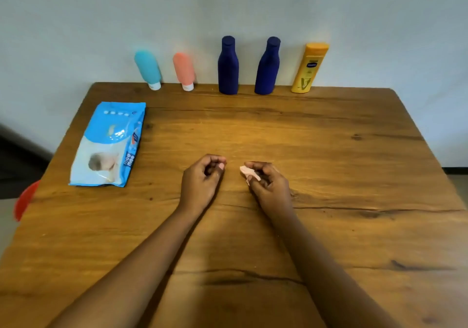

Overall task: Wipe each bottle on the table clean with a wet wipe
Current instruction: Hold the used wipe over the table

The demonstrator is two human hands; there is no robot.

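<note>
Two forearms lowest, left hand [202, 178] fingers curled together empty, right hand [268, 183] pinching folded wet wipe [249, 173], five bottles [228, 65] at twelve o'clock, one wipes pack [109, 145] at ten o'clock

Wet-wipe pack [109, 145], at about ten o'clock on the table [329, 150]: the words "mee mee" run in white letters along a dark blue strip on its right side, read sideways. A row of small white marks near its top edge is too small to read.

Yellow lotion bottle [309, 68], at about one o'clock against the wall: a dark blue oval badge near the top carries white lettering, too blurred to read with certainty. Lower on the front stands a large pale "V"-like figure.

The other four bottles show no lettering.
</note>
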